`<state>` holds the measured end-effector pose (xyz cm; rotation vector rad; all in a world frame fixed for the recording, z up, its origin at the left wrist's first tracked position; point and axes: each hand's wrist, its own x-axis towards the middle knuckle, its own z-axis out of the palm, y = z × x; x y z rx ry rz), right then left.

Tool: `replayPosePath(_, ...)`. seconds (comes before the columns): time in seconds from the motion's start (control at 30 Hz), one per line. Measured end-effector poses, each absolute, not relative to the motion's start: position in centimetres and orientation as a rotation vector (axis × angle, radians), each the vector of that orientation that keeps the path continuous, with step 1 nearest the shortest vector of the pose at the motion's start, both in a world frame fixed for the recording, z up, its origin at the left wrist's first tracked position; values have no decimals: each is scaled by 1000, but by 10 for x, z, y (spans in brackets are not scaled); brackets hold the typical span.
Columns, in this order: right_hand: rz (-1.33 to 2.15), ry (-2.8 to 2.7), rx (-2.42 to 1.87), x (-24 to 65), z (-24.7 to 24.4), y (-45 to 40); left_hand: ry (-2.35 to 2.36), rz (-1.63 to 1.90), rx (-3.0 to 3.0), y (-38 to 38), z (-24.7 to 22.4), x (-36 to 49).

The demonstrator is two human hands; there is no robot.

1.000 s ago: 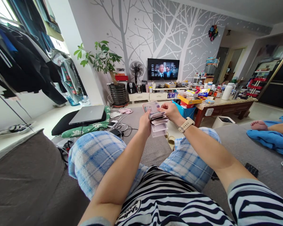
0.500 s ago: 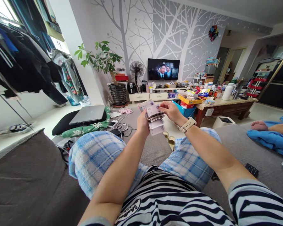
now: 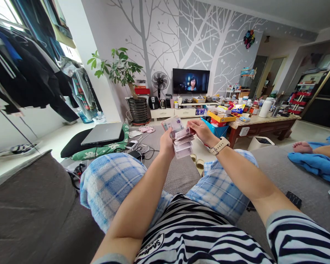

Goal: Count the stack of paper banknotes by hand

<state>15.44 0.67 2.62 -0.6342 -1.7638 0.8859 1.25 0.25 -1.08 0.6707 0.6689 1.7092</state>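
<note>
A fanned bundle of pale purple banknotes [image 3: 183, 144] is held up in front of me, above the gap between my knees. My left hand [image 3: 167, 142] is closed round the left side of the bundle, thumb on top. Several notes hang below the rest, and others spread out at the upper left. My right hand [image 3: 199, 131], below a beige wristwatch [image 3: 219, 146], pinches the top right edge of one note, which curves over the bundle. The exact number of notes cannot be made out.
A laptop [image 3: 103, 134] lies on cushions at the left, with cables [image 3: 143, 148] beside it. At the right are a cluttered table [image 3: 264, 119], a bin [image 3: 260, 142], a remote [image 3: 293, 199], and another person's foot [image 3: 302, 147] on blue cloth. Slippers [image 3: 200, 164] are on the floor.
The pinched note has bent downward over the bundle, uncovering more of the notes behind it. My right hand has shifted slightly. The television picture has changed.
</note>
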Motion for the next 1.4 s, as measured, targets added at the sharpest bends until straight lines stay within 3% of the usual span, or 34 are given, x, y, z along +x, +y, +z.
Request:
replayPosePath(0.63, 584, -1729, -911, 160, 13, 27, 641, 1620, 750, 2, -14, 16)
replayPosePath(1.4, 784, -1729, -721, 157, 18, 23, 642, 1678, 764, 8, -16, 14)
